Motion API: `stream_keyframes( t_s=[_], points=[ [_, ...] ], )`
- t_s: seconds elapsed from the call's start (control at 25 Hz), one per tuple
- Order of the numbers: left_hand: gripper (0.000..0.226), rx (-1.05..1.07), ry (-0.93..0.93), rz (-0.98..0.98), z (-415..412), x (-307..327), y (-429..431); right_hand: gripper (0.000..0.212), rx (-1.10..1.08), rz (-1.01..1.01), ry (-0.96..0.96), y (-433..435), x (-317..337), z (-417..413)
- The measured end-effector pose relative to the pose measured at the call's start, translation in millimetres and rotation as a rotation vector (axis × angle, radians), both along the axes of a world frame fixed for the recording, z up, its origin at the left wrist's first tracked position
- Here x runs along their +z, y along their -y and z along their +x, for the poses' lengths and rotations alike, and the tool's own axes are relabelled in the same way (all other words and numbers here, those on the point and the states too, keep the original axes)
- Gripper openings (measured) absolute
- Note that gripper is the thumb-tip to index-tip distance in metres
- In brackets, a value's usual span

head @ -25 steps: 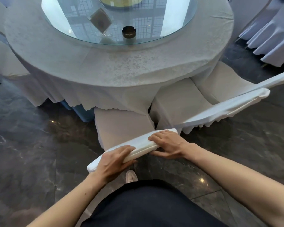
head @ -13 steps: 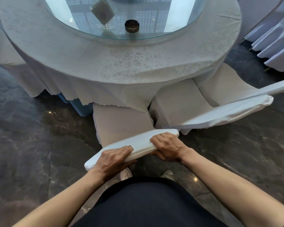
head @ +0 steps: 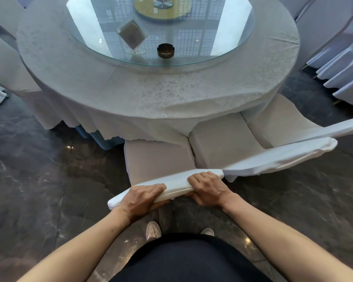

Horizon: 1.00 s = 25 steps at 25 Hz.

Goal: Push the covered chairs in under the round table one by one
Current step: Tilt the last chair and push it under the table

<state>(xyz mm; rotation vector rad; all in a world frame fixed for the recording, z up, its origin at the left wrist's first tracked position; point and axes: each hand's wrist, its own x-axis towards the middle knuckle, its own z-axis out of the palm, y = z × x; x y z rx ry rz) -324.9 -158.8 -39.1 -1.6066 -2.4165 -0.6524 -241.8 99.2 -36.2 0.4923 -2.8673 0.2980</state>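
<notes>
A white-covered chair stands right in front of me, its seat partly under the hanging cloth of the round table. My left hand grips the left part of its backrest top, and my right hand grips the right part. A second covered chair sits just to the right, its seat edge touching the first one. A third covered chair lies beyond it, seat partly under the table.
A glass turntable on the table carries a dark ashtray and a clear sign holder. More covered chairs stand at the far right and others at the left. Dark marble floor surrounds me.
The chair has slid forward, so its seat reaches further under the tablecloth, and I have stepped closer to the table. Both hands keep the same grip on the backrest.
</notes>
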Motion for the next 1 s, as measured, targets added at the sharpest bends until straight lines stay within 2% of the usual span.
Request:
stream_keyframes(
  t_s=[0.28, 0.52, 0.76, 1.0],
  points=[
    [0.043, 0.023, 0.006, -0.005, 9.6, 7.6, -4.9, 0.04, 0.038, 0.019, -0.027, -2.6, 4.7, 2.7],
    [0.036, 0.011, 0.036, -0.055, 23.7, 2.7, -9.5, 0.033, 0.016, 0.032, -0.021, -9.2, 3.7, 21.2],
    [0.038, 0.044, 0.065, -0.054, 28.7, 3.5, -11.0, 0.042, 0.004, -0.009, 0.047, -9.3, 3.3, 22.0],
    [0.042, 0.057, 0.121, -0.119, 30.0, 11.5, -14.0, 0.045, -0.102, -0.016, 0.147, -4.6, 5.8, 28.1]
  ],
)
